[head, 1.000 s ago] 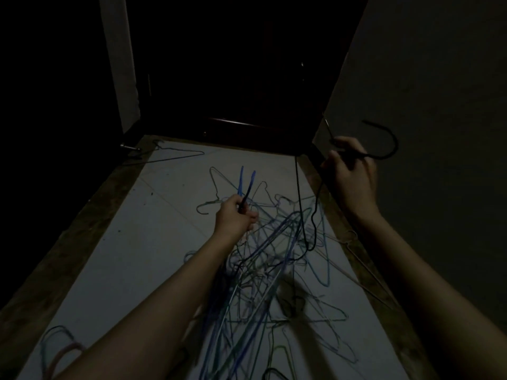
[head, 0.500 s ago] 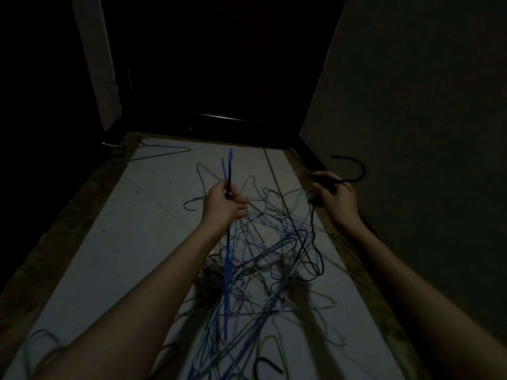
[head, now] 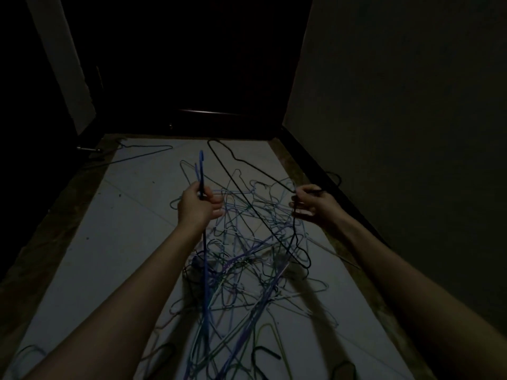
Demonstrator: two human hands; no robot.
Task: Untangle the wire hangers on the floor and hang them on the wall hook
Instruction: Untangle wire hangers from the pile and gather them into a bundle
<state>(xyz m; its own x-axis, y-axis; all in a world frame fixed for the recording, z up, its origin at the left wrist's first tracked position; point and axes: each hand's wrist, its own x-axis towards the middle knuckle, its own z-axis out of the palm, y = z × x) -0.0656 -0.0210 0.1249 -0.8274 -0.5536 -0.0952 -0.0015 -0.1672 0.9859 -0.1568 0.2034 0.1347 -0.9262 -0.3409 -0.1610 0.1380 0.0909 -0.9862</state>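
— Right, what's on the list at this moment?

— Item one: left hand [head: 199, 208], fingers curled round a blue hanger [head: 204, 242], pinching it near its upper end; its lower length runs down into the heap. Item two: right hand [head: 315, 205], gripping a black hanger [head: 247, 193] at its neck; its frame is raised above the pile, one corner near the dark door [head: 203, 64], the other dipping among the rest. Item three: tangle of wire hangers [head: 247, 270], lying on the pale floor [head: 118, 242] between my arms. Item four: one loose hanger [head: 142, 152], lying apart at the far left.

— Which step, then?

— Separating, I judge. Nothing hung; the wall hook is not in sight.

— And next?

— Probably draw the black one clear of the crossing wires while holding the blue steady. Snagging looks likely low down.
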